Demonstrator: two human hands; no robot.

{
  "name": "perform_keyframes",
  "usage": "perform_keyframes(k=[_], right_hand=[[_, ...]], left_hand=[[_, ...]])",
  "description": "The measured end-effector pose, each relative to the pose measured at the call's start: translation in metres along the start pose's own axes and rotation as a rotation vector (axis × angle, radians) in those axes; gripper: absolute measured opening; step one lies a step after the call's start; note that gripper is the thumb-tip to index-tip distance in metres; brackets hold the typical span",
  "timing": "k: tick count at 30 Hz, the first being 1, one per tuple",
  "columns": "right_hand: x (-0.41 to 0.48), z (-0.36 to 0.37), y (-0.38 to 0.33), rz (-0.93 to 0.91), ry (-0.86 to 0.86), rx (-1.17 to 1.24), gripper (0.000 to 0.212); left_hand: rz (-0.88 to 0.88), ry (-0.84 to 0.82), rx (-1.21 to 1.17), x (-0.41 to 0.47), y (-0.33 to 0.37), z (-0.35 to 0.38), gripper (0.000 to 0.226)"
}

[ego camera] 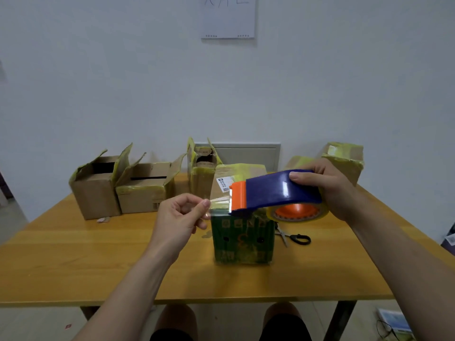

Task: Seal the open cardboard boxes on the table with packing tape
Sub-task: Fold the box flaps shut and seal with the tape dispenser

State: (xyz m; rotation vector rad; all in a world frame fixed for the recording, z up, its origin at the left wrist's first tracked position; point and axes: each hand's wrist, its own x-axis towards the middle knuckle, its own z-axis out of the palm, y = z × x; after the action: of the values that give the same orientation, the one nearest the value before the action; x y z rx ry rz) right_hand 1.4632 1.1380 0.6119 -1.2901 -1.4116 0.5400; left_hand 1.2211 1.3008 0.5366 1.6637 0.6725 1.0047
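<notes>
Packing room: cardboard boxes (94, 190), table (73, 254)

My tape holder (280, 190) is shiny blue plastic. The tape (219, 201) is clear and glossy. The table (73, 254) is smooth wood. Boxes (94, 185) are matt cardboard.

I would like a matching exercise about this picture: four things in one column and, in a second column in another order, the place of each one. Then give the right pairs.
Things:
1. tape dispenser
2. tape end
3. scissors
4. sheet of paper

Places:
a. fixed on the wall
b. gripped by the right hand
c. lying on the table
d. pinched by the left hand

Pairs: 1-b, 2-d, 3-c, 4-a
</notes>
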Motion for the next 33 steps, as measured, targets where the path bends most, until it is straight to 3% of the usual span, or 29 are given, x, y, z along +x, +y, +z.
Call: perform_keyframes(k=[7, 11, 14, 27, 33], right_hand=[[-0.004, -0.004, -0.005, -0.051, -0.008, -0.226, 0.043], [-0.006, 0.004, -0.012, -0.069, 0.001, -0.331, 0.027], [-0.006, 0.009, -0.010, -0.066, 0.018, -0.374, 0.028], [0.006, 0.022, -0.019, -0.008, 0.081, -0.495, 0.036], [0.015, 0.026, -0.024, 0.042, 0.051, -0.558, 0.034]], left_hand=[[0.066, 0.042, 0.181, -0.001, -0.002, 0.013, 0.010], [0.107, 0.096, 0.313, 0.001, -0.004, 0.017, 0.012], [0.107, 0.110, 0.341, 0.001, -0.007, 0.017, 0.013], [0.003, 0.046, 0.318, 0.009, -0.006, 0.014, 0.020], [-0.021, -0.019, 0.471, 0.017, 0.000, 0.007, 0.029]])
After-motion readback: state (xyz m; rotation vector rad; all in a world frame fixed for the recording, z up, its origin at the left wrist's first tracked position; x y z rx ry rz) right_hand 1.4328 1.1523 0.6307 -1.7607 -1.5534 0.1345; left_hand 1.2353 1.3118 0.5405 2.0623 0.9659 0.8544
